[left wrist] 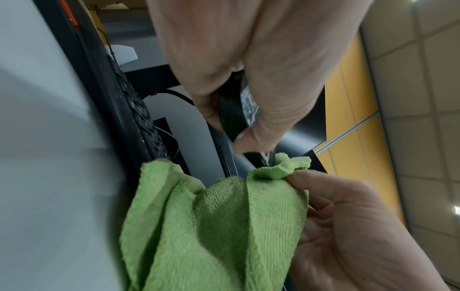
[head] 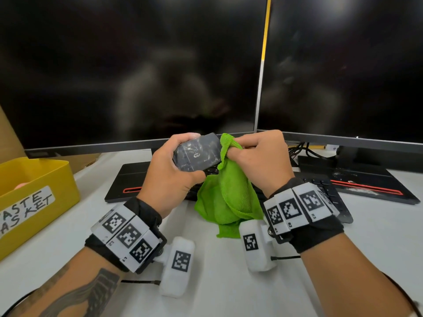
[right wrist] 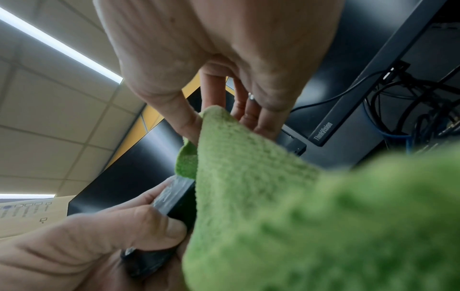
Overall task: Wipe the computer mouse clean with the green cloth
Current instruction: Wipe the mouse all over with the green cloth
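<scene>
Fingers of the left hand [head: 170,170] curl round the mouse [head: 196,154], thumb on one side edge and fingertips on the other, holding it up in the air above the keyboard [head: 329,193] with its smeared black face turned toward the person. That side grip looks right to me: a mouse is light, rigid and smooth, likely a little slick where the whitish film lies, so clamping the edges leaves the dirty face free and stops it twisting under a rub.

The right hand [head: 258,156] pinches a bunched fold of the cloth [head: 229,197] between thumb and fingers, just beside the mouse's right edge; whether the fabric touches the plastic I cannot tell. The cloth is soft and limp, and most of it hangs loose below the hand down to the desk [head: 229,294]. Wadding it into a firmer pad would probably press better.

Two dark monitors [head: 128,72] stand close behind the hands. A yellow basket [head: 39,179] sits well apart on the left. Nothing blocks the wiping, though the dangling cloth tail could drag across the keys.
</scene>
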Action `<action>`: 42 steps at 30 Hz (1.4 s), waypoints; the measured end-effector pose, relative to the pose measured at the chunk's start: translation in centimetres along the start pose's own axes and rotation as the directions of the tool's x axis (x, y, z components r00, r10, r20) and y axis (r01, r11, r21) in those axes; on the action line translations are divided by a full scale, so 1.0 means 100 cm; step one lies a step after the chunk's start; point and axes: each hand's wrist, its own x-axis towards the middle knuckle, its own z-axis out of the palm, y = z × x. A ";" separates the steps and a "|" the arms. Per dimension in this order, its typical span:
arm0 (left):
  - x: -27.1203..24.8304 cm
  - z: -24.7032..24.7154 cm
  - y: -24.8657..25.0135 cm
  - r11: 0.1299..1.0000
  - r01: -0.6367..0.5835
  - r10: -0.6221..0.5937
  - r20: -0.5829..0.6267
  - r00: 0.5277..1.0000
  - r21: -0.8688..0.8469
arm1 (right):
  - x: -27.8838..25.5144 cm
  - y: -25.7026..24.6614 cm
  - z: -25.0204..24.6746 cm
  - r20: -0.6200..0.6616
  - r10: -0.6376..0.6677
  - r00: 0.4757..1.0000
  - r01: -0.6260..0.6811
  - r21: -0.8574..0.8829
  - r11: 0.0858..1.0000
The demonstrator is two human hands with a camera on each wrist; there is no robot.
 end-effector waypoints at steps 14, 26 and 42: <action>0.002 0.007 -0.010 0.988 0.119 -0.123 -0.036 0.992 -0.099 | -0.005 -0.002 0.015 0.174 0.044 0.984 -0.067 0.133 0.989; 0.003 0.012 0.008 0.622 0.531 -0.509 0.217 0.833 -0.576 | -0.007 -0.002 0.019 0.176 0.055 0.983 -0.073 0.096 0.993; 0.002 0.022 0.011 0.687 0.491 -0.495 0.149 0.856 -0.536 | -0.012 -0.009 0.012 0.089 0.034 0.995 -0.040 0.070 0.997</action>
